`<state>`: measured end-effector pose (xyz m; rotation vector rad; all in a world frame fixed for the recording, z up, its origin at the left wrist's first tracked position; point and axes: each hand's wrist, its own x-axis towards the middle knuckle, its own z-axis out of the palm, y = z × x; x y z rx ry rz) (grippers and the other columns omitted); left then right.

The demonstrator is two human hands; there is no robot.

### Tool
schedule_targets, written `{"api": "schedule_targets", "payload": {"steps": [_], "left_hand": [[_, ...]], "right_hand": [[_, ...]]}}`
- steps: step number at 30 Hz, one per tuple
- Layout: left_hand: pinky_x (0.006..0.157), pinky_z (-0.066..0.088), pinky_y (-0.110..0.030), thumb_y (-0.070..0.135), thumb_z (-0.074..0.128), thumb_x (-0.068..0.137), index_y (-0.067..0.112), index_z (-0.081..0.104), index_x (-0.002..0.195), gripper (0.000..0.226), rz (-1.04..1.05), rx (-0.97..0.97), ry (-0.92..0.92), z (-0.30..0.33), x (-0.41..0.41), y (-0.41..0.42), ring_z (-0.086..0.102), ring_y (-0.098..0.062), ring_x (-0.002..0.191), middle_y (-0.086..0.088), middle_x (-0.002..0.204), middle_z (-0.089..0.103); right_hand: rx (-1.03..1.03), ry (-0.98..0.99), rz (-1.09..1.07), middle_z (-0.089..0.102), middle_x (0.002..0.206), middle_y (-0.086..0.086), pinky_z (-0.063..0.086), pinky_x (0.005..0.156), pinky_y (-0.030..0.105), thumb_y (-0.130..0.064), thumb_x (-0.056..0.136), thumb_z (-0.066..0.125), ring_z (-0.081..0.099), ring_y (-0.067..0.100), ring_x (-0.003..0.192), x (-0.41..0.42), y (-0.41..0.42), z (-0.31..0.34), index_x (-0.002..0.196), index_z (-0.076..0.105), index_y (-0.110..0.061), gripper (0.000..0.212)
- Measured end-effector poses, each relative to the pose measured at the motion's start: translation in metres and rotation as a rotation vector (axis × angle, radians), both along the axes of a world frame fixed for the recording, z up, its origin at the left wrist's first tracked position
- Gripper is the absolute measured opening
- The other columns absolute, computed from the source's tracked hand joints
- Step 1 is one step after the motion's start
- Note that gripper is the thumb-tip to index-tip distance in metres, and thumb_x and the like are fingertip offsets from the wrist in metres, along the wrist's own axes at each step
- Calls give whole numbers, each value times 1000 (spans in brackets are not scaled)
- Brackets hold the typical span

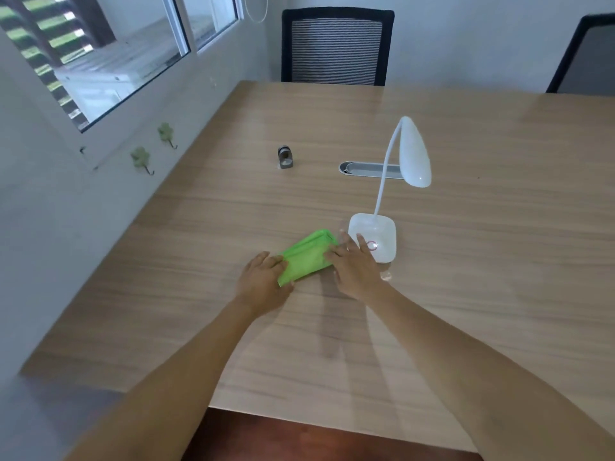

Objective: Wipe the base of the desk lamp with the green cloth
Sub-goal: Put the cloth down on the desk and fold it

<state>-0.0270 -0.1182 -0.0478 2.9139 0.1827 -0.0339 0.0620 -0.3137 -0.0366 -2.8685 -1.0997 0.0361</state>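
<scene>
Green cloth (304,257) lay folded beside the lamp base (374,239) — I'd flattened both hands, left hand (263,277) and right hand (354,266), fingers spread, probably keeping it neat for wiping.

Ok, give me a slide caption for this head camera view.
Both hands rest on a folded green cloth beside the white desk lamp's base.

Green cloth (306,257), white lamp (372,241), wood-grain table (466,261)

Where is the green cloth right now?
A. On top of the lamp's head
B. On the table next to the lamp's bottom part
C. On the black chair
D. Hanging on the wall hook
B: the green cloth lies folded on the table, left of the lamp base, under both hands.
</scene>
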Motion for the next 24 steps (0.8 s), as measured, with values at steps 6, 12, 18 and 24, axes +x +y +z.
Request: {"api": "schedule_targets", "payload": {"steps": [6, 12, 18, 24], "left_hand": [[112, 33, -37, 33, 53, 86, 10, 48, 129, 49, -39, 37, 40, 5, 8, -3, 38, -27, 130, -7, 138, 49], [106, 33, -37, 14, 41, 93, 3, 50, 122, 32, 5, -59, -88, 22, 10, 8, 46, -35, 120, -18, 122, 57], [78, 49, -37, 13, 53, 91, -2, 56, 105, 20, 212, -409, -290, 47, 2, 47, 61, -34, 90, -22, 99, 64], [69, 42, -31, 23, 62, 86, -1, 60, 98, 27, 601, -618, -270, 53, -19, 96, 56, -21, 78, -11, 83, 60]], "right_hand": [[-59, -59, -28, 60, 127, 5, 15, 116, 47, -4, 80, 51, 26, 27, 141, 8, 18, 5, 120, 57, -13, 41], [102, -92, -68, 63, 113, 8, 32, 103, 40, -5, 76, 50, 47, 28, 121, 6, 29, 16, 110, 62, -9, 36], [670, 274, -166, 61, 112, 11, 46, 86, 38, -3, 82, 46, 53, 29, 100, -5, 59, 29, 113, 51, -7, 32], [966, 715, -379, 49, 83, -8, 39, 56, 21, -10, 81, 50, 48, 8, 70, -22, 109, 30, 110, 47, -26, 34]]}}
